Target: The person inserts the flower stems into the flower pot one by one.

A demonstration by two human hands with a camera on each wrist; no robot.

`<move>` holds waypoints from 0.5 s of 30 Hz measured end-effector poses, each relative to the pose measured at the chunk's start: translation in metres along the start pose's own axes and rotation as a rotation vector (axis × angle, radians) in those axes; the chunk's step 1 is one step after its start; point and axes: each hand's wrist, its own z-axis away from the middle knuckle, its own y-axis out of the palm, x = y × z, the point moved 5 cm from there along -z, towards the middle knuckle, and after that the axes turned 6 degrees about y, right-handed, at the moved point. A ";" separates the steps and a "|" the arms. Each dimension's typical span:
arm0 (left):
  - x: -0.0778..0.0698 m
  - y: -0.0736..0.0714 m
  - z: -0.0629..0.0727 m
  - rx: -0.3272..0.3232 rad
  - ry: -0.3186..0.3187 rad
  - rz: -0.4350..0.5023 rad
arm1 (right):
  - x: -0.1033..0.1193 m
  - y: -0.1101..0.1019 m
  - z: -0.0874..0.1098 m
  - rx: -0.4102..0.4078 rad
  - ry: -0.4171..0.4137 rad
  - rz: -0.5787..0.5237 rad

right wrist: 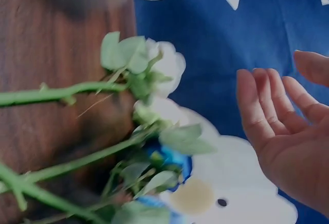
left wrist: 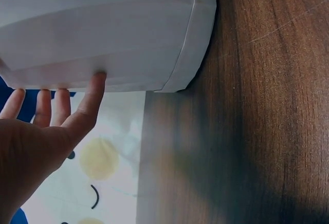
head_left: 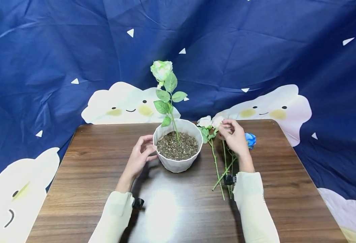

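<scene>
A white faceted pot (head_left: 178,165) full of brown soil (head_left: 178,148) stands on the table. One pale green-white rose (head_left: 161,71) rises upright from the soil on a leafy stem. At the pot's left side, my left hand (head_left: 140,155) rests its fingertips on the outer wall; the left wrist view shows the fingers (left wrist: 92,98) spread against the wall. My right hand (head_left: 234,136) hovers above the loose flowers, its fingers lightly bent with nothing between them in the right wrist view. Two white roses (head_left: 204,121) and a blue rose (head_left: 250,140) lie beneath and beside it.
Several green stems (head_left: 215,165) cross one another on the wooden table (head_left: 105,162), right of the pot. A blue cloth (head_left: 211,67) with smiling clouds hangs behind the table's back edge. A second blue bloom (right wrist: 159,206) shows in the right wrist view.
</scene>
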 end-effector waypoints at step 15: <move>0.001 0.001 0.000 -0.006 -0.004 0.010 | -0.064 -0.015 -0.001 0.024 0.255 0.056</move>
